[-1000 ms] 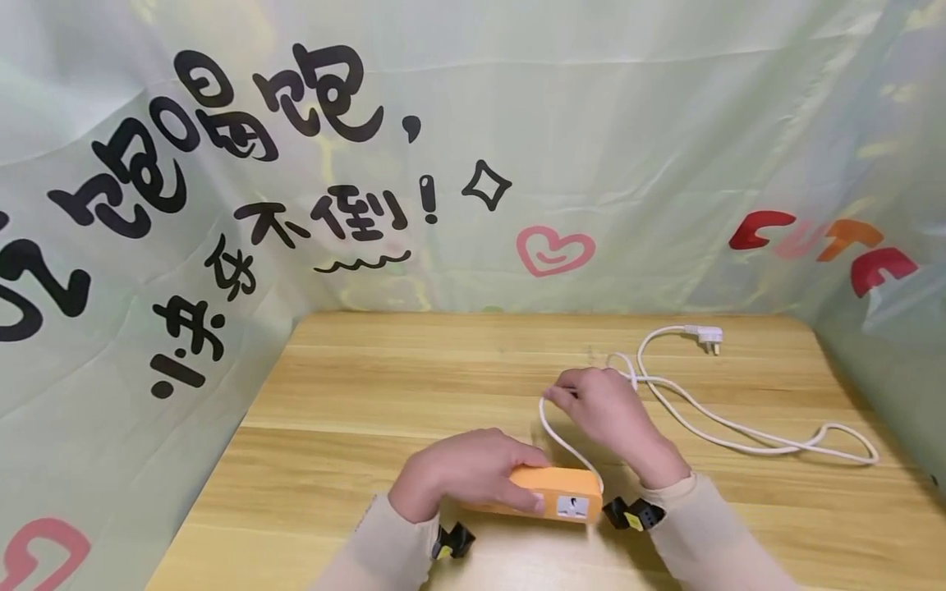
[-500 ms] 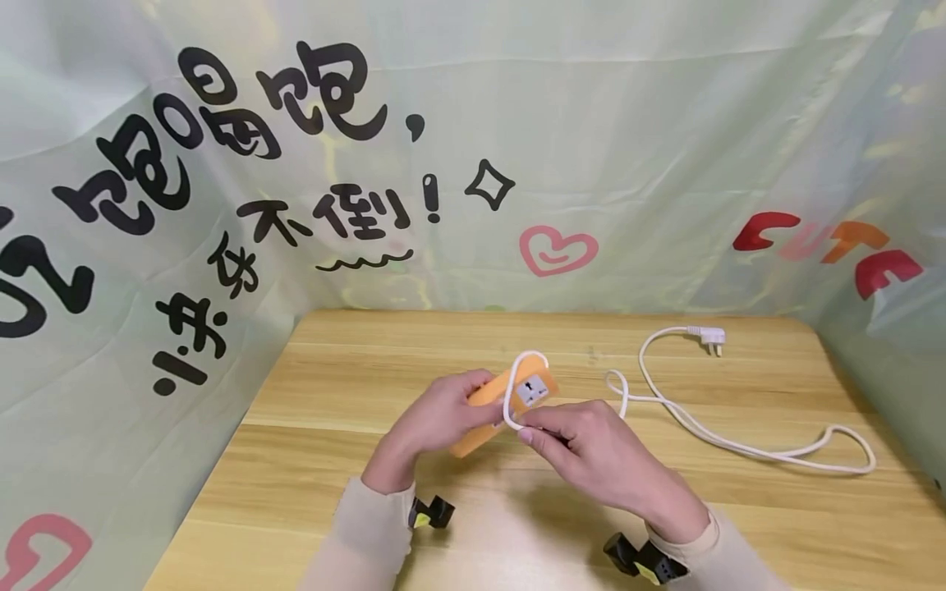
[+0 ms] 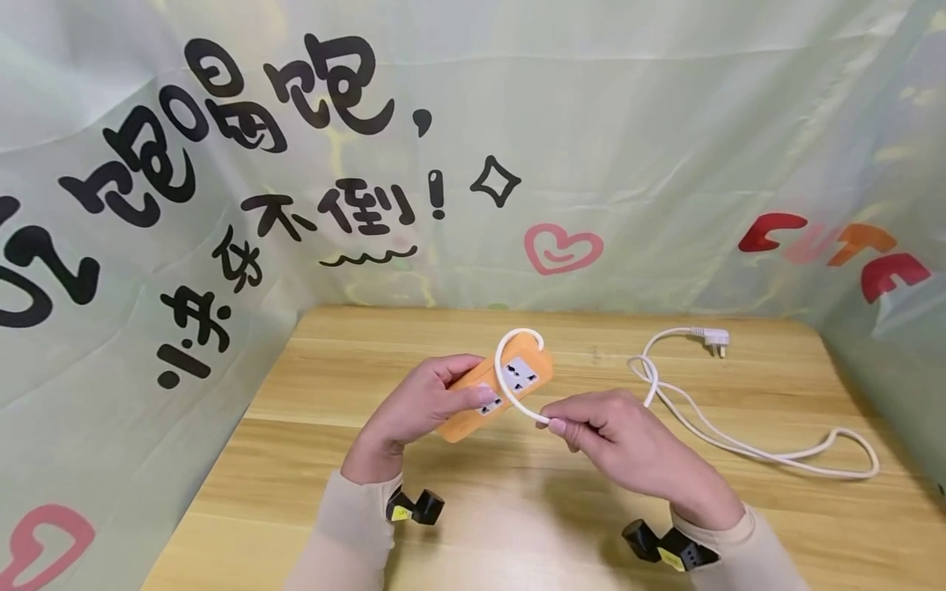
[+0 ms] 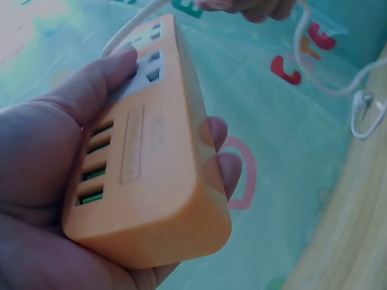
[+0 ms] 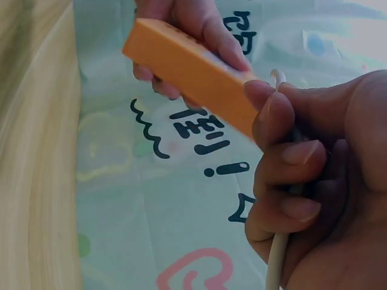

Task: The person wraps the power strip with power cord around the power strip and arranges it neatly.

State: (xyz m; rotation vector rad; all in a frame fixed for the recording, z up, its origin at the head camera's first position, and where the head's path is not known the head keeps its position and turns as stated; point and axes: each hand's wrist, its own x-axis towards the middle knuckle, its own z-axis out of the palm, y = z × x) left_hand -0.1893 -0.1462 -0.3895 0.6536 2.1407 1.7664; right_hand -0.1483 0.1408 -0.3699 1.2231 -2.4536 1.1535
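Left grip (image 3: 429, 400): holds power strip (image 4: 154, 160).
Right grip (image 3: 630, 439): pinches cord (image 3: 511, 401).
Cord: one bend crosses sockets (image 3: 521, 374); we judge winding barely begun.
Plug (image 3: 714, 337): on counter (image 3: 318, 394), nearby cord loose.

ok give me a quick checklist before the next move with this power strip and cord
1. Left hand secure on the orange power strip: ok, thumb on the socket face, fingers around the side.
2. Right hand holding the white cord: ok, pinched between thumb and finger.
3. Plug disconnected: ok, it lies on the table.
4. Cord free of crossings: not ok, it loops over itself near the plug.
5. USB ports unoccupied: ok, nothing inserted in the four showing.
6. Cord joint at the strip undamaged: cannot tell, too small to judge.
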